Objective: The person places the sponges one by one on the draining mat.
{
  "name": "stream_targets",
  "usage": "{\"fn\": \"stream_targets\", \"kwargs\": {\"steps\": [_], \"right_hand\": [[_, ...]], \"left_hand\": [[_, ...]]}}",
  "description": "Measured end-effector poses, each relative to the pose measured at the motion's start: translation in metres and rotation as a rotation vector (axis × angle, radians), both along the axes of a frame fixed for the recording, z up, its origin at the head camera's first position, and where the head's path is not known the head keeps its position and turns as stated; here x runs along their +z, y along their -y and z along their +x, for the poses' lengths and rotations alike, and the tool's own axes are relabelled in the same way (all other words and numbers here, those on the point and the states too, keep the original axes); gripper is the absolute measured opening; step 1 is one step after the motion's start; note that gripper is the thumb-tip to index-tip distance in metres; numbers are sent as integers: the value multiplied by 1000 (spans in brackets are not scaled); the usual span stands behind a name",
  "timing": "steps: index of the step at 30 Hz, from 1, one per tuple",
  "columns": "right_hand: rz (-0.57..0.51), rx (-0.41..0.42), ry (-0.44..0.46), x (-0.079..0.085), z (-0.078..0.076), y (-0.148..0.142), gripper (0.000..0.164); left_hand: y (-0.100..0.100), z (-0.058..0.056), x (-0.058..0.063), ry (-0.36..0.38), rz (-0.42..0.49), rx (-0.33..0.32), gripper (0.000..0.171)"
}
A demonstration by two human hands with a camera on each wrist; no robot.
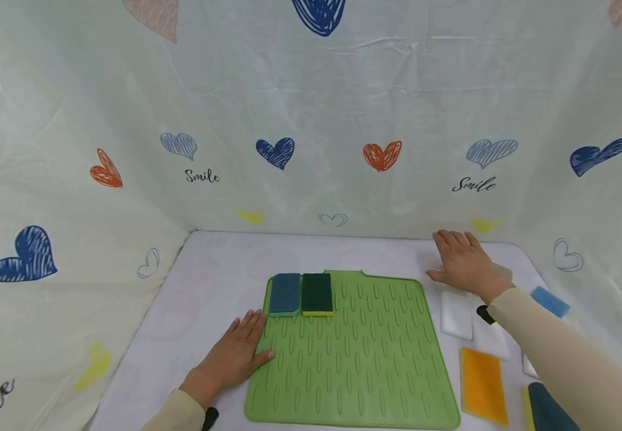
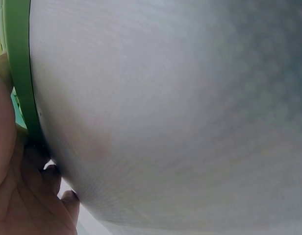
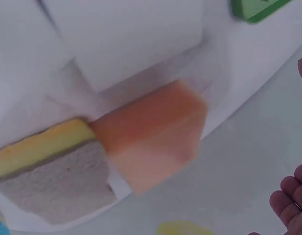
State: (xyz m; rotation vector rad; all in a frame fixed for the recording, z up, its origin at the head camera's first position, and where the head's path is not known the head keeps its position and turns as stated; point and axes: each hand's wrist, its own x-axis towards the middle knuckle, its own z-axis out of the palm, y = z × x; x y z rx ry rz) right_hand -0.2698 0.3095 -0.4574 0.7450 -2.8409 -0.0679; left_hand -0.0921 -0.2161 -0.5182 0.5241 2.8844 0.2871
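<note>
A green ridged mat [image 1: 364, 365] lies on the white table. At its back left corner a blue scouring sponge [image 1: 285, 293] and a dark green one with a yellow base [image 1: 317, 293] lie side by side. My left hand [image 1: 237, 347] rests at the mat's left edge, fingers extended and thumb on the rim. Over the far right of the table, my right hand [image 1: 461, 263] reaches with straight fingers and holds nothing. In the right wrist view, an orange sponge [image 3: 156, 137] and a grey-and-yellow sponge [image 3: 58, 181] lie near that hand [image 3: 295, 200].
Right of the mat lie a white sponge [image 1: 456, 314], a yellow-orange one [image 1: 483, 386], a blue one [image 1: 550, 301] and a dark blue one [image 1: 550, 407]. My right sleeve [image 1: 564, 353] covers part of this group. A heart-printed curtain [image 1: 332, 90] hangs behind the table.
</note>
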Motion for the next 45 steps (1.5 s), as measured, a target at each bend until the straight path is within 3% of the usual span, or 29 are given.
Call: {"fn": "stream_targets", "kwargs": {"steps": [8, 14, 21, 30, 40, 45], "right_hand": [[77, -95, 133, 4, -2, -40, 91], [171, -109, 125, -5, -1, -60, 93], [191, -130, 145, -16, -3, -70, 98], [252, -72, 67, -27, -5, -75, 90], [356, -7, 38, -36, -12, -77, 90], [340, 9, 58, -39, -15, -78, 89]], "left_hand": [[2, 1, 1, -15, 2, -10, 82], [2, 2, 2, -10, 10, -11, 82], [1, 2, 3, 1, 9, -2, 81], [2, 1, 0, 1, -2, 2, 82], [1, 0, -2, 1, 16, 7, 82], [2, 0, -3, 0, 12, 16, 83]]}}
